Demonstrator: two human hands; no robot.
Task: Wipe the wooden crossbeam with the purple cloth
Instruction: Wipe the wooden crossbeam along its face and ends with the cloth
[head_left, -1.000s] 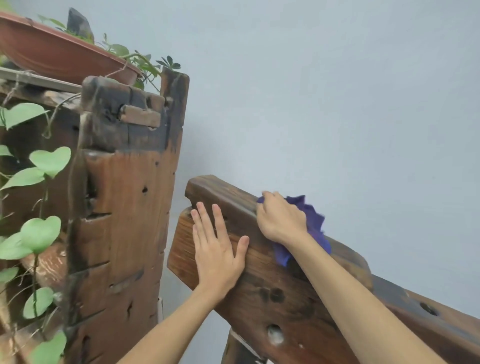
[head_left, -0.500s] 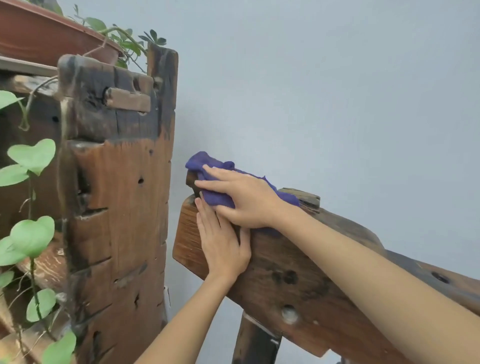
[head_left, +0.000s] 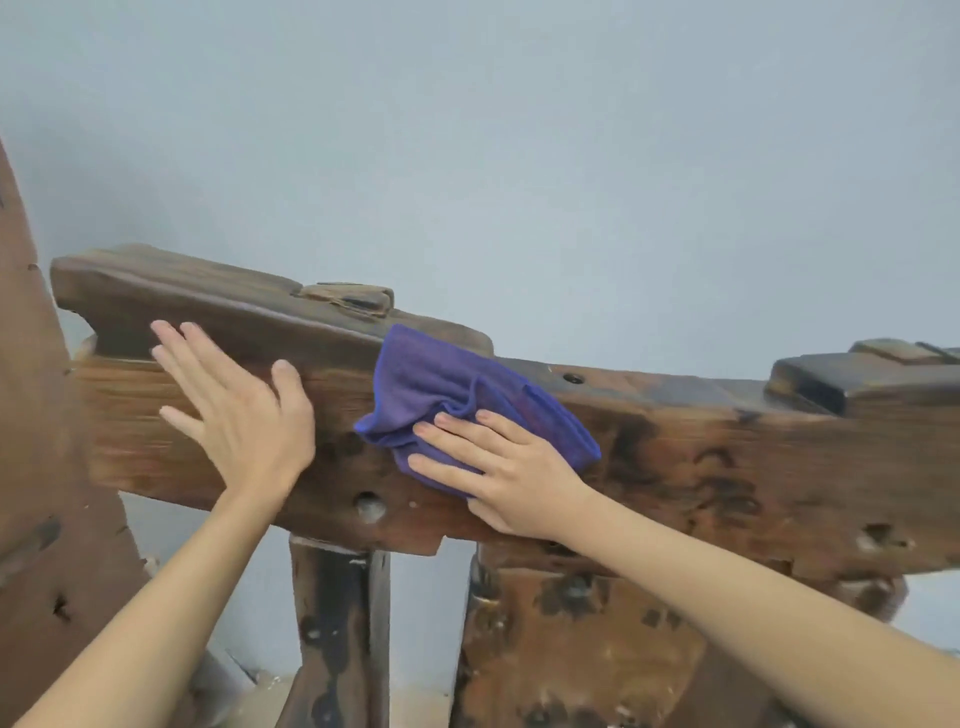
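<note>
A weathered wooden crossbeam (head_left: 701, 457) runs across the view from left to right, dark on top and brown on its front face. The purple cloth (head_left: 441, 395) lies draped over the beam's top edge and down its front near the middle. My right hand (head_left: 498, 467) presses flat on the cloth's lower part, fingers spread, holding it against the front face. To the left of the cloth, my left hand (head_left: 239, 410) rests flat and empty on the beam's front face with its fingers apart.
A tall wooden post (head_left: 47, 519) stands at the left edge. Under the beam are a dark narrow leg (head_left: 337, 634) and a wider worn support (head_left: 582, 649). A raised block (head_left: 857, 379) sits on the beam at right. A pale grey wall is behind.
The view has swung right, so the post and plants have left the frame. My right hand has carried the cloth from the beam's left end rightward and down onto the front face.
</note>
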